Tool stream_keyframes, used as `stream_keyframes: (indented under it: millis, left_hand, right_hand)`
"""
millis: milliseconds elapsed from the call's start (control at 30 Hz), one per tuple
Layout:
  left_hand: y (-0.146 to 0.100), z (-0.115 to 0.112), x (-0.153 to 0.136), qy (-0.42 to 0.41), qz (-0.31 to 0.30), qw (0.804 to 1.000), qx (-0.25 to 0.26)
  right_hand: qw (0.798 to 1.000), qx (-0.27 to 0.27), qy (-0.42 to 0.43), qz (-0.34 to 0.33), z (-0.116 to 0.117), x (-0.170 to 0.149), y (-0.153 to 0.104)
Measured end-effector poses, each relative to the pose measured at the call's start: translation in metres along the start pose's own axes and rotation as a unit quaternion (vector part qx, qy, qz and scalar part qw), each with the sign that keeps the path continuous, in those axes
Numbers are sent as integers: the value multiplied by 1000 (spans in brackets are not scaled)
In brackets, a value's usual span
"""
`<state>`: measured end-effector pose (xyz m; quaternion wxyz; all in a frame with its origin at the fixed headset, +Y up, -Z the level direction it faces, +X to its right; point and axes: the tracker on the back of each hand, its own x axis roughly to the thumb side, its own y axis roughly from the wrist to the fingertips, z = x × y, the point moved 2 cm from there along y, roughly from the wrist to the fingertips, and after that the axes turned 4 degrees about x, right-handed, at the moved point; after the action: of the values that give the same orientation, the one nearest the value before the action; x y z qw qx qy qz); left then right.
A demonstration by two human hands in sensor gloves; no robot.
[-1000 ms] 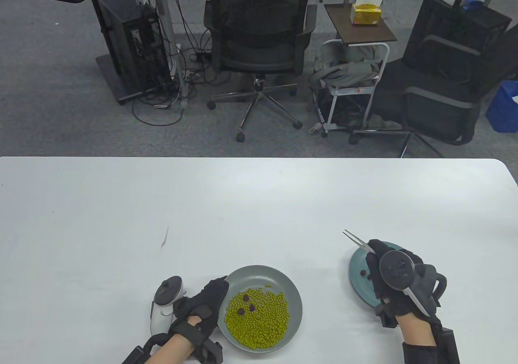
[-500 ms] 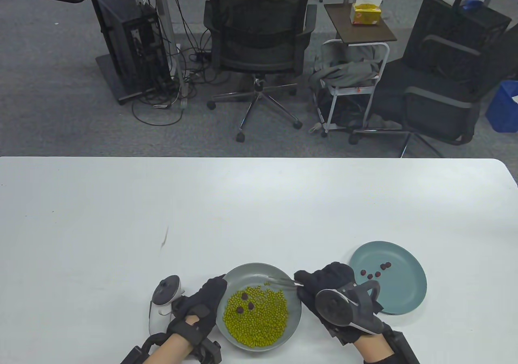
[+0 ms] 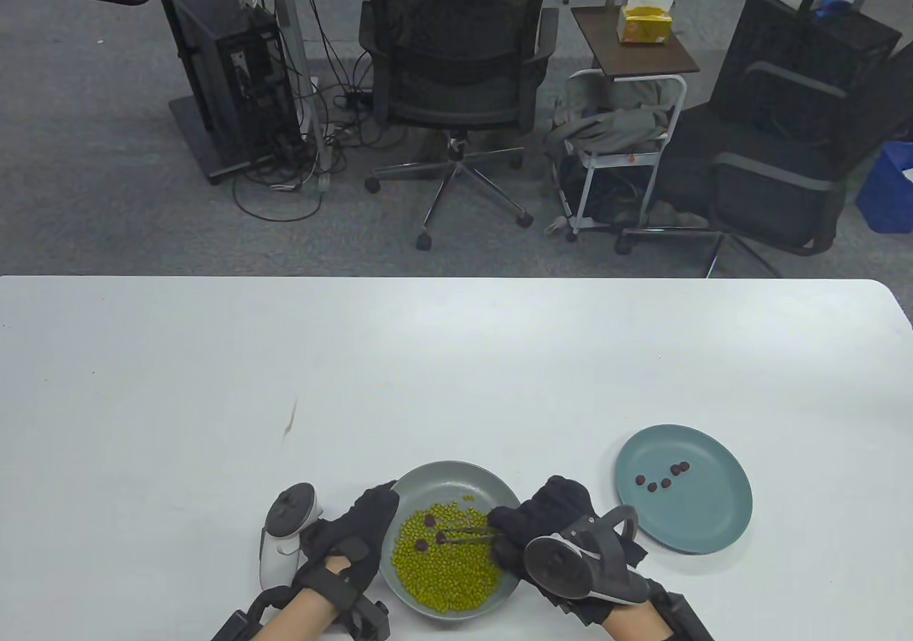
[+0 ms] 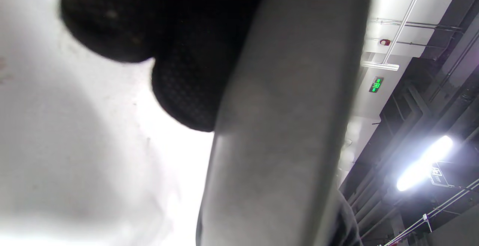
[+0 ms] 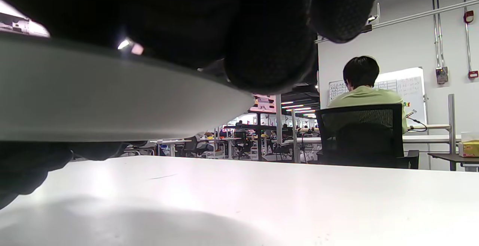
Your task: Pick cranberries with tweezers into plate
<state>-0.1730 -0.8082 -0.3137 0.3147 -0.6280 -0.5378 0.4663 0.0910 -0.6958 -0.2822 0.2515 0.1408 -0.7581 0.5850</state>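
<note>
A grey bowl (image 3: 456, 471) of green peas holds three dark cranberries (image 3: 430, 520) near its left middle. My left hand (image 3: 374, 509) grips the bowl's left rim; the left wrist view shows its fingers (image 4: 179, 51) against the bowl wall (image 4: 284, 126). My right hand (image 3: 510, 527) holds metal tweezers (image 3: 467, 532) over the bowl's right side. They point left, with the tips at one cranberry (image 3: 441, 538); I cannot tell whether they pinch it. A teal plate (image 3: 713, 520) at the right holds several cranberries (image 3: 665, 483).
The bowl and plate stand near the table's front edge. A thin dark streak (image 3: 290, 420) marks the table left of centre. Office chairs (image 3: 453, 63) and a small cart (image 3: 620, 149) stand on the floor beyond the far edge.
My right hand has moved left from over the teal plate to the pea bowl, and the tweezers have come down among the peas beside a cranberry. The left hand has stayed on the rim.
</note>
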Motion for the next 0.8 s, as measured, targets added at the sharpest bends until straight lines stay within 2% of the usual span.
stream_keyframes:
  millis: [800]
  left_hand:
    - [0,-2,-3,0,10,1000,-2]
  right_hand:
    - [1000,-24,5,-3,-5,0,-4]
